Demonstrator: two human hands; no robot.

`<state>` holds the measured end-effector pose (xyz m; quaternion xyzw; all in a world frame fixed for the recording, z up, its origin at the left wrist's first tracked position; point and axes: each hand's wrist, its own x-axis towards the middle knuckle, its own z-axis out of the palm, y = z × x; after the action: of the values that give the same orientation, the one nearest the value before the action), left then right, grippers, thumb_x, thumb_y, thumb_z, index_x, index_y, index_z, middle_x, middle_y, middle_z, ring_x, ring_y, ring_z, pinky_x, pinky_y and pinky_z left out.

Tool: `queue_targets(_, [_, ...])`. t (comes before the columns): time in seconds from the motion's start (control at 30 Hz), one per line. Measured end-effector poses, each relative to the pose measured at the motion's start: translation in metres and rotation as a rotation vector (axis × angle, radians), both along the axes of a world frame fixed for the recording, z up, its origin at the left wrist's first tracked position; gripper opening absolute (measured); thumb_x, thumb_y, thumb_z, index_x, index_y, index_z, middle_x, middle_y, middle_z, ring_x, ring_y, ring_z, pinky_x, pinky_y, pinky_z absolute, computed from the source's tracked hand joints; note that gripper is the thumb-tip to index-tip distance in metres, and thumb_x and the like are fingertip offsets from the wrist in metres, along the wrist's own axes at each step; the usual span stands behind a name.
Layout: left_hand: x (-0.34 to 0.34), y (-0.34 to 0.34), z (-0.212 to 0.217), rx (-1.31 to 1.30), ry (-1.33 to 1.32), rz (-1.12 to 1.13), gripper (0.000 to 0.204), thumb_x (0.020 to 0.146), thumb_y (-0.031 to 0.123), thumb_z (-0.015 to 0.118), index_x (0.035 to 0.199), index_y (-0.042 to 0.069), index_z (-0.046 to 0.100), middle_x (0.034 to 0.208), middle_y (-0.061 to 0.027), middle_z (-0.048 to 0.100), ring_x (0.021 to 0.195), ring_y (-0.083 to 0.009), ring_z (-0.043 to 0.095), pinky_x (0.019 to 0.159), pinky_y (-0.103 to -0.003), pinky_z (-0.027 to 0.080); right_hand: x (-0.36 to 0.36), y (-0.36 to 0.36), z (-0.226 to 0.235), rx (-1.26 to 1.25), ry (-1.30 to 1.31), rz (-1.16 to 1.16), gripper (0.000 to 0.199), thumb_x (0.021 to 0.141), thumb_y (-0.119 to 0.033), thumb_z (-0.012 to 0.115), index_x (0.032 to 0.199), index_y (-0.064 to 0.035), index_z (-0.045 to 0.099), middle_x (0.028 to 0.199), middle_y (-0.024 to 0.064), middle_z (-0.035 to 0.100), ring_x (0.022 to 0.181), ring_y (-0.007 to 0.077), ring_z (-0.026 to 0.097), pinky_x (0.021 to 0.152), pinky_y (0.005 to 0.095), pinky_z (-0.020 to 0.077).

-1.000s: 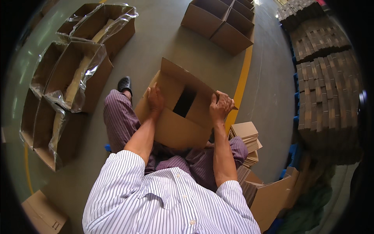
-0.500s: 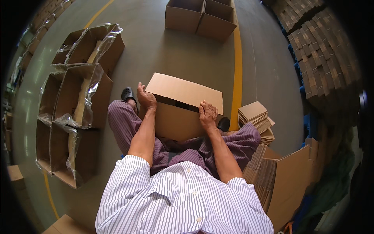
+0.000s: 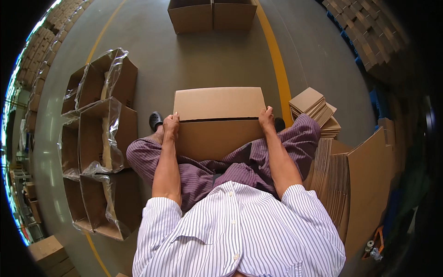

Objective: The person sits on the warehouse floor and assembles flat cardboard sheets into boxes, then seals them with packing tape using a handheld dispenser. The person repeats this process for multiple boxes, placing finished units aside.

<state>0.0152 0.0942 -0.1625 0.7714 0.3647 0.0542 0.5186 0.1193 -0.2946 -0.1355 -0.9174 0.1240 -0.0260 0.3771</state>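
Between my bent legs stands a brown cardboard box (image 3: 217,141), with its lighter flap (image 3: 218,102) on the far side and a narrow dark gap along the flap's near edge. My left hand (image 3: 171,125) is closed on the box's left end, at the corner by the gap. On the opposite end my right hand (image 3: 266,118) grips the matching corner, fingers curled and thumb up. The box sits level and squared to me. Its underside and the inside are hidden.
Open cartons with clear plastic liners (image 3: 110,122) stand in rows at left. More open cartons (image 3: 191,19) are ahead. At right are a small pile of cardboard pieces (image 3: 308,100), upright flattened cartons (image 3: 369,177), and stacked cardboard (image 3: 364,34) on blue pallets.
The box has turned to lie straight across, and its gap has narrowed. My left hand has come down to the left corner; my right hand has shifted outward to the right corner.
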Motion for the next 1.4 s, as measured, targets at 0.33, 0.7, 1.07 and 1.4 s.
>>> queue_targets(0.33, [-0.029, -0.05, 0.019, 0.742, 0.087, 0.163, 0.037, 0.089, 0.033, 0.058, 0.109, 0.002, 0.064, 0.106, -0.0156, 0.066, 0.099, -0.0322, 0.062, 0.087, -0.044, 0.048, -0.019, 0.003, 0.015, -0.226, 0.175, 0.055, 0.037, 0.097, -0.031, 0.036, 0.112, -0.0044, 0.058, 0.111, 0.0239, 0.065, 0.103, 0.0434, 0.062, 0.087, 0.0506, 0.0501])
queue_targets(0.7, [-0.027, -0.058, -0.001, 1.073, 0.237, -0.056, 0.057, 0.098, 0.034, 0.043, 0.148, 0.01, 0.034, 0.145, -0.0218, 0.042, 0.138, -0.0377, 0.035, 0.114, -0.053, 0.025, -0.036, 0.018, -0.007, -0.251, 0.03, -0.009, 0.035, 0.098, -0.03, 0.037, 0.109, -0.0054, 0.058, 0.097, 0.0221, 0.068, 0.087, 0.0413, 0.066, 0.075, 0.0518, 0.052])
queue_targets(1.07, [0.003, -0.021, 0.033, 0.305, 0.469, 0.094, 0.068, 0.099, 0.057, 0.018, 0.132, 0.011, 0.055, 0.122, -0.0245, 0.062, 0.115, -0.0451, 0.056, 0.096, -0.052, 0.044, -0.028, 0.022, 0.006, -0.189, 0.225, -0.029, 0.052, 0.101, -0.049, 0.032, 0.107, -0.0047, 0.059, 0.1, 0.0225, 0.068, 0.093, 0.0433, 0.064, 0.079, 0.051, 0.0501])
queue_targets(1.4, [0.009, -0.028, 0.054, 0.464, 0.553, 0.05, 0.053, 0.102, 0.047, 0.025, 0.12, 0.013, 0.062, 0.105, -0.0213, 0.068, 0.102, -0.0455, 0.061, 0.085, -0.052, 0.048, -0.003, 0.021, 0.016, -0.183, 0.429, -0.13, 0.072, 0.1, -0.06, 0.02, 0.11, -0.0056, 0.066, 0.11, 0.0202, 0.067, 0.103, 0.0443, 0.061, 0.088, 0.0494, 0.0475])
